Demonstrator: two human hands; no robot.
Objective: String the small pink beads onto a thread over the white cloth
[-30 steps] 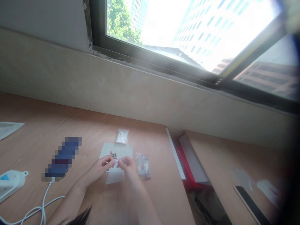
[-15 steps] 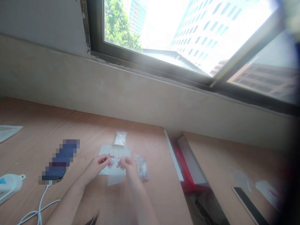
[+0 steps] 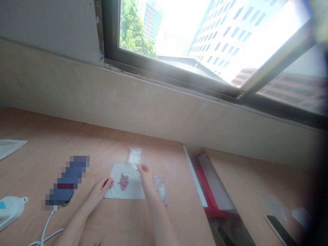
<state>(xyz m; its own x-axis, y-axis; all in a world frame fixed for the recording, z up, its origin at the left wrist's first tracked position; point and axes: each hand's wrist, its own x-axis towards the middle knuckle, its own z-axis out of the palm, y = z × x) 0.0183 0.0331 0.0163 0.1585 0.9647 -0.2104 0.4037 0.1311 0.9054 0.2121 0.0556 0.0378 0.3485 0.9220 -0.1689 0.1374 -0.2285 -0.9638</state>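
A white sheet (image 3: 128,192) lies on the wooden desk (image 3: 51,143) with a small pile of pink beads (image 3: 123,181) on it. My left hand (image 3: 99,190) rests its fingertips on the sheet's left edge and holds nothing. My right hand (image 3: 146,175) reaches over the sheet's far edge, its fingers pinched on a small clear bag (image 3: 133,166). Just beyond it lies another clear bag (image 3: 134,155) with white contents. A third clear bag (image 3: 162,186) lies beside my right wrist, partly hidden by it.
A pixelated dark blue object (image 3: 68,179) lies left of the sheet, with a white cable (image 3: 47,223) and a white device (image 3: 11,208) near it. Another white sheet (image 3: 9,147) is far left. A gap with red and white items (image 3: 207,186) separates a second desk (image 3: 243,191).
The hands, which held a small bag together above the sheet, have parted. The pink beads now lie in a pile on the sheet. My right hand moved forward, my left hand drew back left.
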